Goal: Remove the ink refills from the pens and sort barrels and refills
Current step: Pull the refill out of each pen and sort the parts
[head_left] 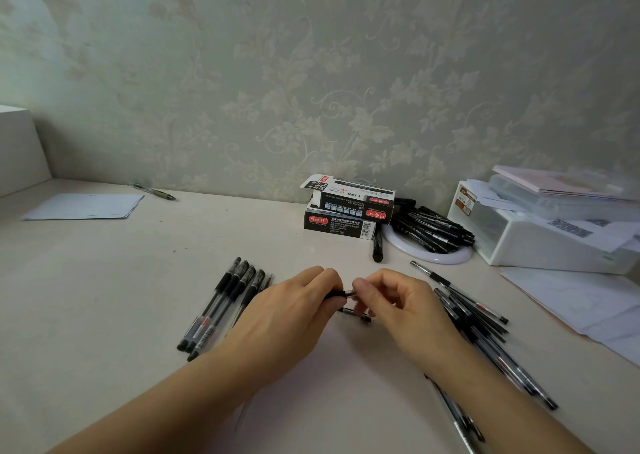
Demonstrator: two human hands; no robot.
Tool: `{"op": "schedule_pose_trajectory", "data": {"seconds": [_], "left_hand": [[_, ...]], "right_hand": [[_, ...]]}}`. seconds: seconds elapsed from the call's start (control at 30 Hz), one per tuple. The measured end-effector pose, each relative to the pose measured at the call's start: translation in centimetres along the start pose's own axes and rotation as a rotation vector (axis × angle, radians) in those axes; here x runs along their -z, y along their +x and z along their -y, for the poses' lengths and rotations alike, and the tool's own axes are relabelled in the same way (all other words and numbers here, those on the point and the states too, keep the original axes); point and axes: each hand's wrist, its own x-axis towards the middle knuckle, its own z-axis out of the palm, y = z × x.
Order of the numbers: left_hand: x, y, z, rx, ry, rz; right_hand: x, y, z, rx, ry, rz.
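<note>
My left hand (298, 309) grips a black pen (337, 294) by its grip end at the middle of the table. My right hand (398, 301) pinches the pen's metal tip with thumb and fingers. A small dark pen part (356, 315) lies on the table just below the two hands. To the left lies a neat row of several black pens (221, 306). On the right, a loose pile of pens and thin refills (481, 318) spreads toward the front edge, partly hidden by my right forearm.
Two stacked pen boxes (346, 211) stand at the back by the wall. A heap of black markers (433, 228) lies on a white ring. A white storage box (540, 231) and papers (581, 301) fill the right side. A paper sheet (86, 206) and another pen (154, 192) lie far left.
</note>
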Motion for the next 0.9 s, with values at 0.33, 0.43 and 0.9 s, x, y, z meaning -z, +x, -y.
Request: {"op": "schedule_pose_trajectory", "data": {"seconds": [0.33,0.43,0.9], "left_hand": [[-0.05,0.09,0.15,-0.005,-0.002,0.006],[-0.11,0.09,0.05,-0.015,-0.003,0.018],[-0.09,0.07,0.17,0.035,0.073,0.003]], "right_hand": [[0.03,0.04,0.15,-0.027,0.072,0.008],[0.02,0.08,0.20,-0.043,0.087,-0.001],[0.65,-0.14,-0.19,0.073,-0.405,-0.028]]}}
